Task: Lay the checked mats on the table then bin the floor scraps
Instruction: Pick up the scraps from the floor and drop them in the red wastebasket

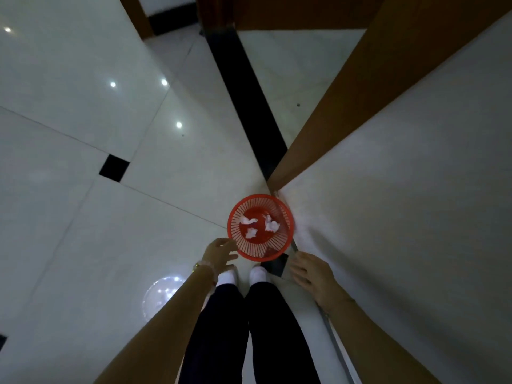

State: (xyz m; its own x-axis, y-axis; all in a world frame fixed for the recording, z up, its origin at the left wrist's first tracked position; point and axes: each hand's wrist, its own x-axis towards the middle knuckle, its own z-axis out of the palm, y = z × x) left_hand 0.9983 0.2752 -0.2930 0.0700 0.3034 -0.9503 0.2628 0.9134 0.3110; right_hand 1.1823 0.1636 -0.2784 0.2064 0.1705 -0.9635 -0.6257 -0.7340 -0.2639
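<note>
A red slatted plastic bin (250, 246) stands on the white tiled floor just ahead of my feet, against a white wall. Several crumpled white paper scraps (270, 223) lie in its bottom. My left hand (219, 252) hovers at the bin's left rim with fingers loosely spread, holding nothing. My right hand (313, 274) hangs to the right of the bin near the wall, fingers relaxed and empty. No checked mats or table are in view.
The white wall (401, 203) with a brown wooden door frame (346, 101) fills the right side. A black tile strip (246, 98) runs across the glossy floor toward a doorway. My feet in white shoes (243, 274) stand right behind the bin.
</note>
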